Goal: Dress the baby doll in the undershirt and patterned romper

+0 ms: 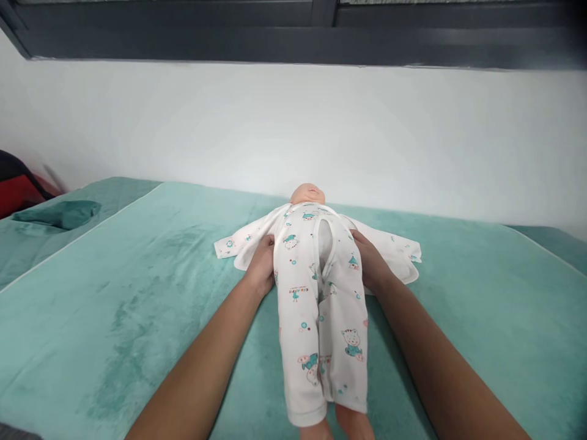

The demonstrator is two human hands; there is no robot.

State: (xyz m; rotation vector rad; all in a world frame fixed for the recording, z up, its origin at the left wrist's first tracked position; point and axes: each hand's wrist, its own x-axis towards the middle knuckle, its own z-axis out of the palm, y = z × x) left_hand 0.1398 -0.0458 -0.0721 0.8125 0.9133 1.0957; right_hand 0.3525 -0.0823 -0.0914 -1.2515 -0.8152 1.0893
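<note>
A baby doll [308, 194] lies on its back on a teal bed cover [137, 293], head toward the wall, feet toward me. It wears white trousers with small animal prints [321, 330], and an open white top [243, 241] spreads out under it. My left hand [261, 263] grips the doll's side at the waist on the left. My right hand [372, 260] grips the waist on the right. The fingers of both hands curl around the body and the waistband, partly hidden by the cloth.
A white wall [293, 128] rises just behind the doll's head, under a dark window frame [293, 30]. A folded teal cloth [57, 214] lies at the far left, beside a red and black object [16, 186].
</note>
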